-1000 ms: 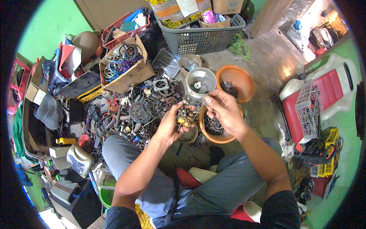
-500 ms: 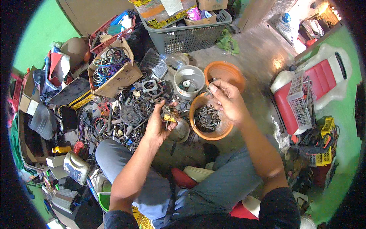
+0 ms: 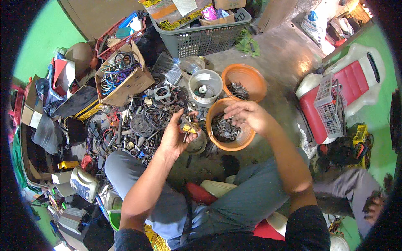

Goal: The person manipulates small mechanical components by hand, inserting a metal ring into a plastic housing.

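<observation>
The left hand (image 3: pixel 173 136) pinched a small brass-coloured metal part (image 3: pixel 189 125) at the scrap pile's (image 3: pixel 138 121) three o'clock edge. The right hand (image 3: pixel 247 117) hovered, fingers loosely spread and downturned, over the near orange bowl (image 3: pixel 240 142) of dark fittings. Holding the part steady and turning it slowly would probably serve best.

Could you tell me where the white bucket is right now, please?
In the head view, the white bucket stands on the floor above the left hand, just left of the far orange bowl.
</observation>
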`<act>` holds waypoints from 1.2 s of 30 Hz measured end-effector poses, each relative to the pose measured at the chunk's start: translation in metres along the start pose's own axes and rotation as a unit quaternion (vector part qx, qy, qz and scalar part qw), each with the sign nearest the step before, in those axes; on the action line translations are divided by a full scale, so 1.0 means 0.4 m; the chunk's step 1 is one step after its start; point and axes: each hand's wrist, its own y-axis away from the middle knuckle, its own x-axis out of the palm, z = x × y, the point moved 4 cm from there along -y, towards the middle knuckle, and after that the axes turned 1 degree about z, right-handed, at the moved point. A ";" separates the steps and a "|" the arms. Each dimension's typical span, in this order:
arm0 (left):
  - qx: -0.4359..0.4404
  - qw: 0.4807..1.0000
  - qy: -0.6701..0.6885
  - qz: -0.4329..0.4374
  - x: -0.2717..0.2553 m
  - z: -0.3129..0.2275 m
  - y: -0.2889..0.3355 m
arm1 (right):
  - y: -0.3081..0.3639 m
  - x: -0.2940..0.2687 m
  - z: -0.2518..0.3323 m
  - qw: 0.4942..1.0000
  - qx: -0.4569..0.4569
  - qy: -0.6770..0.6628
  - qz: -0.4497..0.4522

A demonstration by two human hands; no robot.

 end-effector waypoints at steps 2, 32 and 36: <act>-0.012 1.000 0.006 -0.004 -0.003 -0.001 0.007 | 0.004 0.032 0.035 0.965 0.026 -0.258 0.037; -0.027 0.999 0.024 -0.013 0.019 -0.001 -0.003 | -0.194 -0.275 -0.067 0.897 -0.129 -0.341 -0.249; -0.026 1.000 -0.004 0.005 0.020 -0.003 0.012 | -0.217 -0.294 -0.074 0.882 -0.103 -0.353 -0.296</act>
